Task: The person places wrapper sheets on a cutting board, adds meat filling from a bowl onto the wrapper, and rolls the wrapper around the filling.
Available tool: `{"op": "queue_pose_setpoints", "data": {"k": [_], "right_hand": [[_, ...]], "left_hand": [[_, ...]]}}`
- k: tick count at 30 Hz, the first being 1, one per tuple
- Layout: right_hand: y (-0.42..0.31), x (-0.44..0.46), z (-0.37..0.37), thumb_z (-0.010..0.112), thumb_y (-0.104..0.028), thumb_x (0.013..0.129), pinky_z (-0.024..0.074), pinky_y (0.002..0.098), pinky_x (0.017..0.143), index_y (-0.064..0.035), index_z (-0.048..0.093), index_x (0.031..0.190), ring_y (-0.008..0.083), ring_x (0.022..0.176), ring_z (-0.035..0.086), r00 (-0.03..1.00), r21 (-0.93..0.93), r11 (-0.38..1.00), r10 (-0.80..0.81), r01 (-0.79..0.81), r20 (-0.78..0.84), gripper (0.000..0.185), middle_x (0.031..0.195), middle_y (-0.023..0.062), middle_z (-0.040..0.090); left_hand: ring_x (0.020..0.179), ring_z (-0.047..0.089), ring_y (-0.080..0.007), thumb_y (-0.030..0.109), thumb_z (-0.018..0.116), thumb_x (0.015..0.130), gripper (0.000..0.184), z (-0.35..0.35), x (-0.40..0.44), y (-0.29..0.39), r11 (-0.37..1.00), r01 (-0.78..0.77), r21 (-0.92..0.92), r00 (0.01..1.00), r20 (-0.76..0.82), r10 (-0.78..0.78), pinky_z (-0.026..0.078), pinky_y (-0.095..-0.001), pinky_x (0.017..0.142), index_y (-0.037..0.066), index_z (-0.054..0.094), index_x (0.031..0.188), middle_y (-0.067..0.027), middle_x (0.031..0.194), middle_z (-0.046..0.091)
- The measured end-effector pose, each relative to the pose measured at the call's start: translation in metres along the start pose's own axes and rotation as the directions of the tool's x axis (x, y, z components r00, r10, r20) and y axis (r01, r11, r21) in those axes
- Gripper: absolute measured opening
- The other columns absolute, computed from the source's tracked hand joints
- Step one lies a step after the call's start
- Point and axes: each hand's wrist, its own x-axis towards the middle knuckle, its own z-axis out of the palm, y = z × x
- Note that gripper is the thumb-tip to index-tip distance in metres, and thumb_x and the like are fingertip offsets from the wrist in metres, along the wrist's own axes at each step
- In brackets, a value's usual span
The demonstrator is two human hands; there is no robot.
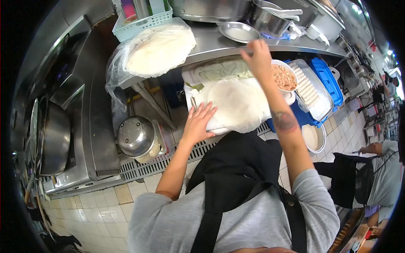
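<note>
Thin, round, off-white sheets [238,105], soft and ragged-edged, lie flat between the two hands. The left hand [200,123] rests at their left margin, fingers spread wide. The right hand [257,58] is raised beyond them, fingers loosely bent; whether they grip anything cannot be told. Just beyond its fingertips: a shallow, shiny metal dish [236,41]. Right of its wrist: coarse pinkish filling [284,78] and smooth white rolls [304,86].

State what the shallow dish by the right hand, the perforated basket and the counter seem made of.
Shallow dish: likely stainless steel, fairly shiny, from its grey, light-catching rim.
Perforated basket: probably moulded plastic, pale blue, from its uniform colour and small holes.
Counter: satin-looking metal, probably stainless steel, from its soft grey sheen.
</note>
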Motion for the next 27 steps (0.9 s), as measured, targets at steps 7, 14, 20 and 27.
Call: {"op": "queue_pose_setpoints", "data": {"k": [7, 14, 20, 27], "right_hand": [[-0.016, -0.157, 0.055, 0.067, -0.037, 0.090, 0.0368, 0.0528, 0.109, 0.0040, 0.052, 0.134, 0.0398, 0.134, 0.046, 0.780, -0.050, 0.963, 0.244, -0.265, 0.576, 0.062, 0.140, 0.0250, 0.051], [0.005, -0.164, 0.053, 0.043, -0.069, 0.093, 0.0096, 0.0583, 0.121, 0.0045, 0.023, 0.154, 0.0330, 0.152, 0.017, 0.622, -0.412, 0.867, 0.492, -0.282, 0.610, 0.098, 0.162, 0.0203, 0.023], [-0.010, -0.206, -0.021, 0.047, -0.068, 0.092, 0.0132, 0.0659, 0.117, 0.0068, 0.027, 0.152, 0.0352, 0.150, 0.023, 0.611, -0.509, 0.824, 0.540, -0.247, 0.578, 0.097, 0.161, 0.0232, 0.026], [-0.016, -0.208, -0.072, 0.046, -0.065, 0.094, 0.0180, 0.0689, 0.114, 0.0085, 0.036, 0.146, 0.0358, 0.146, 0.032, 0.517, -0.562, 0.816, 0.543, -0.137, 0.662, 0.091, 0.155, 0.0245, 0.036]], "left_hand": [[0.148, 0.029, -0.0272, 0.028, 0.093, 0.055, 0.103, 0.000, 0.002, 0.002, 0.999, 0.010, 0.035, 1.000, 0.024, -0.010, 0.021, -0.0519, 0.121, 0.022, 0.046, 0.147, 0.0010, 0.159, 0.037], [0.148, 0.030, -0.0277, 0.022, 0.093, 0.050, 0.106, 0.002, 0.003, 0.007, 0.995, 0.047, 0.085, 0.999, 0.019, -0.049, 0.023, -0.0521, 0.120, 0.023, 0.048, 0.146, 0.0009, 0.158, 0.039], [0.147, 0.032, -0.0286, 0.024, 0.095, 0.047, 0.105, 0.004, 0.004, 0.012, 0.996, 0.084, 0.043, 0.996, -0.007, -0.084, 0.024, -0.0518, 0.119, 0.020, 0.053, 0.143, -0.0002, 0.157, 0.040], [0.144, 0.037, -0.0292, 0.046, 0.087, 0.062, 0.084, 0.019, 0.004, 0.006, 0.997, 0.058, 0.044, 0.989, -0.139, -0.052, 0.024, -0.0506, 0.119, 0.017, 0.060, 0.136, -0.0018, 0.152, 0.048]]}}
